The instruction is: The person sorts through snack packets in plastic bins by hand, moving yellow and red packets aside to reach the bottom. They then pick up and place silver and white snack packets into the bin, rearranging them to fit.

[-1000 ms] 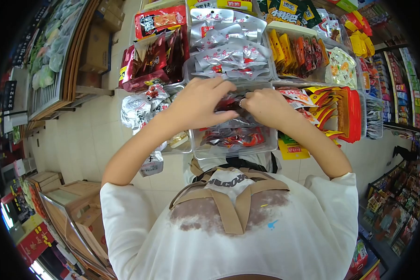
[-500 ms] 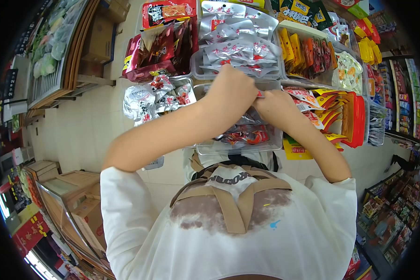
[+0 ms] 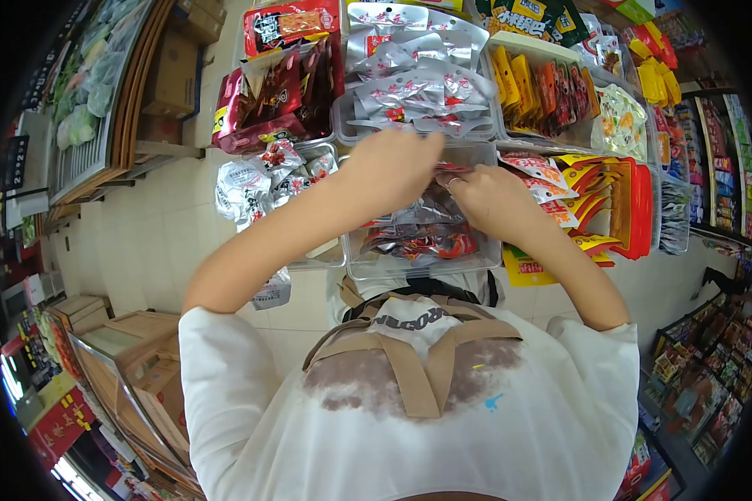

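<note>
Both hands are over a clear plastic bin [image 3: 424, 271] in which silver and red snack packets [image 3: 422, 240] lie flat. My right hand [image 3: 486, 196] is closed at the bin's right side, its thumb and fingers pinching the edge of a reddish snack packet [image 3: 453, 168]. Over the back left of the bin, my left hand [image 3: 393, 169] has its fingers curled down beside that packet. What the left fingertips touch is hidden behind the hand. Most of the packet is also covered.
Silver pouches [image 3: 426, 92] fill the bin behind. Dark red packets [image 3: 284, 92] and silver packets [image 3: 251, 188] stand on the left. Yellow packets [image 3: 589, 196] lie near a red bin [image 3: 639, 209] on the right. A vegetable rack [image 3: 100, 108] stands far left.
My left hand has shifted left and slightly down, its fingers now pointing more downward. My right hand has moved slightly left, and more of the reddish packet shows between the hands.
</note>
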Action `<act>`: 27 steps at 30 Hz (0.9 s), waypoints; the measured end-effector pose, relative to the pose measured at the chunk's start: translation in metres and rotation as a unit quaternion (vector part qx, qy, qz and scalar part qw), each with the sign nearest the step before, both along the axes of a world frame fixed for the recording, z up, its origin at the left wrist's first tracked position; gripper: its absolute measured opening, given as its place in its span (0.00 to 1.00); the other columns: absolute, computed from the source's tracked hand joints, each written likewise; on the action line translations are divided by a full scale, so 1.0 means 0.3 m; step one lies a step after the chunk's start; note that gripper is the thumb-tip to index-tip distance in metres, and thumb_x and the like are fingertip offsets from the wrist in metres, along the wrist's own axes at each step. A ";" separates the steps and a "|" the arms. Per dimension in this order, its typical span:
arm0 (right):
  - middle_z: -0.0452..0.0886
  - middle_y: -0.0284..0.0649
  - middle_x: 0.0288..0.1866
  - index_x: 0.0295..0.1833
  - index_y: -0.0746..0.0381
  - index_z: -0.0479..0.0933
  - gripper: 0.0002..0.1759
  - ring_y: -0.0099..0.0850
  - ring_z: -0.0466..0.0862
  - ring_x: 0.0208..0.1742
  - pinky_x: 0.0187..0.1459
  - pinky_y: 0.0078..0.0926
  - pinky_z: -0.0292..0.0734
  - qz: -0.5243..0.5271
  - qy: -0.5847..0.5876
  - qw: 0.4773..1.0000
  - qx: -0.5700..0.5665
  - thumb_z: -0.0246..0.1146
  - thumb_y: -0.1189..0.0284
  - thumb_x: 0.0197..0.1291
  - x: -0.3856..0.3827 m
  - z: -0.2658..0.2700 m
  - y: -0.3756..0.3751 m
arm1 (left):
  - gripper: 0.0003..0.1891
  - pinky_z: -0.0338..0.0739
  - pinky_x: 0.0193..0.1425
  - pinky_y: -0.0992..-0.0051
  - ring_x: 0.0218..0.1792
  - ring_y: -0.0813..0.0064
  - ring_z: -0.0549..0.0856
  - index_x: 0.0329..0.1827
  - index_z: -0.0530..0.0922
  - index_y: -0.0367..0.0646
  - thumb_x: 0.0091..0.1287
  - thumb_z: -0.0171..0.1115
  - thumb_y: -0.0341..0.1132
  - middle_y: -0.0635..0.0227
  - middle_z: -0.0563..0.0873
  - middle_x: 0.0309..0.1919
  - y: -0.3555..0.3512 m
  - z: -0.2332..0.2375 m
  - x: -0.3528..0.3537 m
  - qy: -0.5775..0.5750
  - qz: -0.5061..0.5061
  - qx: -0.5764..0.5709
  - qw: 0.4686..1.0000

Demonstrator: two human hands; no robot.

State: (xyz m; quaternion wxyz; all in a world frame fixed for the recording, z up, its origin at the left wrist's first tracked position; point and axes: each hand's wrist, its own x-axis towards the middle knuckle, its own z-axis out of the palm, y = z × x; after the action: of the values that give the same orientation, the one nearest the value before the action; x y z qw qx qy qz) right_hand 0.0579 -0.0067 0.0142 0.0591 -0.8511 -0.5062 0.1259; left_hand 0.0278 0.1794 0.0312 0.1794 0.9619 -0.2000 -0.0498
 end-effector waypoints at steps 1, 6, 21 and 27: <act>0.79 0.43 0.34 0.35 0.63 0.77 0.08 0.37 0.81 0.38 0.40 0.34 0.77 -0.003 0.001 1.000 0.001 0.58 0.77 0.46 0.000 -0.004 -0.002 | 0.14 0.76 0.35 0.61 0.32 0.52 0.82 0.40 0.72 0.41 0.52 0.63 0.32 0.59 0.82 0.28 0.034 0.003 -0.022 0.036 0.003 -0.036 0.999; 0.78 0.42 0.36 0.33 0.62 0.79 0.08 0.37 0.81 0.38 0.42 0.33 0.76 0.021 -0.018 0.999 0.017 0.57 0.77 0.46 0.001 -0.018 -0.005 | 0.19 0.76 0.37 0.61 0.35 0.57 0.82 0.48 0.74 0.43 0.51 0.59 0.26 0.61 0.81 0.32 0.128 -0.050 -0.098 0.027 -0.026 -0.174 0.984; 0.79 0.48 0.35 0.40 0.65 0.74 0.10 0.43 0.81 0.37 0.37 0.40 0.77 -0.008 0.066 0.994 -0.083 0.54 0.75 0.51 -0.020 -0.008 0.000 | 0.17 0.76 0.37 0.71 0.36 0.67 0.80 0.44 0.78 0.41 0.48 0.60 0.30 0.67 0.78 0.29 -0.106 0.039 0.000 -0.115 -0.072 0.139 0.981; 0.79 0.48 0.34 0.39 0.66 0.73 0.09 0.42 0.81 0.35 0.37 0.39 0.77 -0.034 0.081 0.995 0.038 0.55 0.74 0.51 -0.052 -0.050 -0.042 | 0.09 0.76 0.36 0.67 0.35 0.66 0.81 0.36 0.77 0.40 0.51 0.60 0.31 0.62 0.82 0.30 -0.247 -0.005 0.087 0.086 -0.153 0.320 0.931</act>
State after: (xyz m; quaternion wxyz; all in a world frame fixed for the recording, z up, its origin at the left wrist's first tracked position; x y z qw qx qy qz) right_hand 0.0424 -0.0191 -0.0009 0.1365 -0.8522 -0.4745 0.1729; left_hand 0.0538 0.1054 0.0298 -0.1316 0.9179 -0.3021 -0.2209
